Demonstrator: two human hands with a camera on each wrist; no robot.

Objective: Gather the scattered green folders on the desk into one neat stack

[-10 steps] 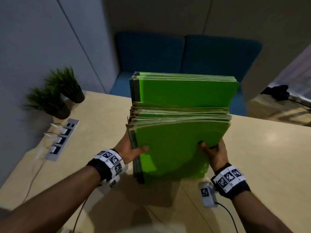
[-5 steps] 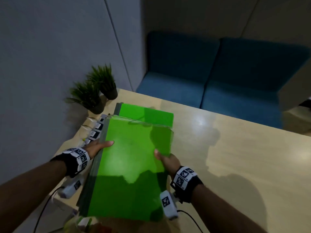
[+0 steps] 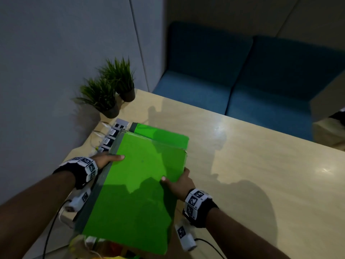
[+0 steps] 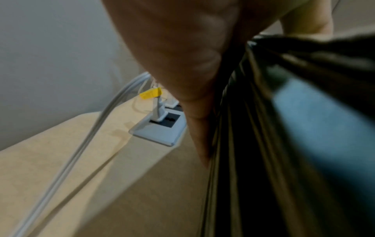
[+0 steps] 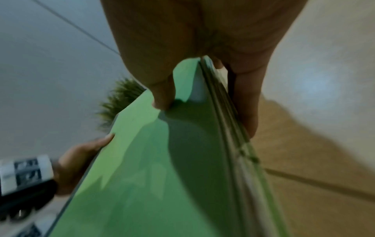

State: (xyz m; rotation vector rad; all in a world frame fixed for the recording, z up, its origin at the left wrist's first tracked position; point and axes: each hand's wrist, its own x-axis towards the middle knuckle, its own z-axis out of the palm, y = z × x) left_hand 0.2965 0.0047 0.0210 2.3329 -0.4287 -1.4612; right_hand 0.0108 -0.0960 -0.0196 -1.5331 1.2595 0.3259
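Observation:
A thick stack of green folders lies flat in both my hands over the left part of the wooden desk. Its lower folders stick out at the far end, out of line with the top ones. My left hand grips the dark spine side, thumb on the top cover. My right hand grips the opposite edge, thumb on top and fingers underneath. The right wrist view shows that thumb pressing on the green cover. In the left wrist view my left hand lies against the folder edges.
A white power strip with plugged cables lies just left of the stack. Two potted plants stand in the desk's far left corner by the wall. A blue sofa runs behind the desk. Some coloured items show under the stack's near end.
A second ago I held the stack tilted up near the desk's middle. It now lies flat and has moved left, beside the power strip. Both hands keep their hold.

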